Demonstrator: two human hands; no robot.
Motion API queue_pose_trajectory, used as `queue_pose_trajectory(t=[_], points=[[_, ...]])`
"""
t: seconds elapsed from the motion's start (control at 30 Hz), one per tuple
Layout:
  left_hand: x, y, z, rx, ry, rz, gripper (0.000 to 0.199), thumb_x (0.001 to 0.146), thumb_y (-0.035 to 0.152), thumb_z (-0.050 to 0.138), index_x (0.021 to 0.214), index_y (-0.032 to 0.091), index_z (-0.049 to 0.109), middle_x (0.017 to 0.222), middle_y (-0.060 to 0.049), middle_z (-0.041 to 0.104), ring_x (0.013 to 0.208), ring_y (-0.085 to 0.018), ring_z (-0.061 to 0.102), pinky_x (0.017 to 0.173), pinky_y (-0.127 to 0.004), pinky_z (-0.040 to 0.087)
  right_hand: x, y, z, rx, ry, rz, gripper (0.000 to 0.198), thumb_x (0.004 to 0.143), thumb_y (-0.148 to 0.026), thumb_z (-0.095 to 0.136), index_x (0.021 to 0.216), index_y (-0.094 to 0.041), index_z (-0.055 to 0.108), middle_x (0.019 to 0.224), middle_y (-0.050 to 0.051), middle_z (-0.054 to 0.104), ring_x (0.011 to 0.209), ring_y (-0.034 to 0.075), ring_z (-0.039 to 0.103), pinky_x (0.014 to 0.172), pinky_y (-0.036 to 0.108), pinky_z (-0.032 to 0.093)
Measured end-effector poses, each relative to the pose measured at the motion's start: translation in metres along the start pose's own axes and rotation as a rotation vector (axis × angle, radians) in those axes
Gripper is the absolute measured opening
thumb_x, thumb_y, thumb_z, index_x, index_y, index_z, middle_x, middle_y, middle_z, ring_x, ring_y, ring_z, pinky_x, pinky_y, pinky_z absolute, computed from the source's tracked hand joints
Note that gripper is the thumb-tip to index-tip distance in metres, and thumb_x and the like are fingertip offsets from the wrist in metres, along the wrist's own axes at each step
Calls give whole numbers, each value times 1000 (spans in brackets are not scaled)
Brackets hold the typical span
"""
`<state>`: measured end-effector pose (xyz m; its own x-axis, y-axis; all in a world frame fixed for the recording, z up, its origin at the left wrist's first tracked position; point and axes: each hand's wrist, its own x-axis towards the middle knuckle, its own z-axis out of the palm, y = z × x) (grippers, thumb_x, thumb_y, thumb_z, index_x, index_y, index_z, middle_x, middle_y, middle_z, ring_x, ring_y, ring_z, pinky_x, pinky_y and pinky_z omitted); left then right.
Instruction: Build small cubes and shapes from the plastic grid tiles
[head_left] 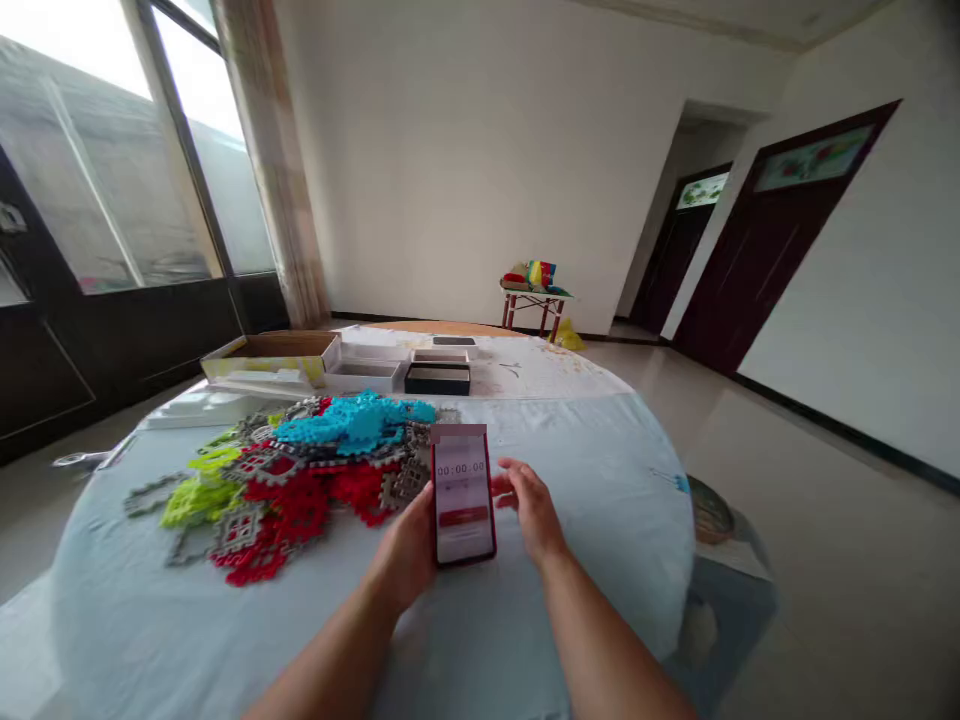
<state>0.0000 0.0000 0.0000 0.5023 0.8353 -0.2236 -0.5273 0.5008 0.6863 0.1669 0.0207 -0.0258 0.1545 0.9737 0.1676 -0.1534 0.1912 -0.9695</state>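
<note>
Across the lower half of the frame, a round table (600,490) is covered with smooth, pale blue cloth, lightly creased at the lower left. At centre left lies an irregular heap of flat, matt plastic pieces (300,505) with toothed edges and cut-out centres: red, grey and lime green, with bright blue pieces on top. Above the heap, left of centre, stands an open rectangular carton (307,368) with thin, straight walls.

At bottom centre, the left hand (407,552) is closed on the left edge of the phone. Right of it, the right hand (531,510) is half curled, its fingers slightly apart; contact with the phone's right edge cannot be determined. The phone (463,500), a slim, glossy slab in a dark red surround, is tilted upright at lower centre. Its lit screen shows a row of zeros above a red bar. Above the phone sits a shallow black tray (437,387), rectangular with thin walls.
</note>
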Motion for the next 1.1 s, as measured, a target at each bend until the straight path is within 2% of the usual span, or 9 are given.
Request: queue_pose_trajectory(t=[0.33, 1.1], points=[[0, 0, 2, -21, 13, 21, 46, 83, 42, 44, 123, 19, 50, 111, -8, 66, 106, -26, 59, 92, -43, 44, -1, 6, -2, 30, 13, -3, 33, 82, -45, 49, 99, -18, 58, 77, 2, 65, 71, 15, 61, 57, 25, 47], [0, 0, 1, -18, 26, 25, 46, 83, 43, 45, 121, 18, 51, 110, -9, 67, 102, -27, 61, 89, -45, 46, 0, 6, -2, 20, 21, -8, 35, 81, -46, 48, 99, -17, 58, 77, 3, 65, 71, 15, 61, 56, 25, 47]])
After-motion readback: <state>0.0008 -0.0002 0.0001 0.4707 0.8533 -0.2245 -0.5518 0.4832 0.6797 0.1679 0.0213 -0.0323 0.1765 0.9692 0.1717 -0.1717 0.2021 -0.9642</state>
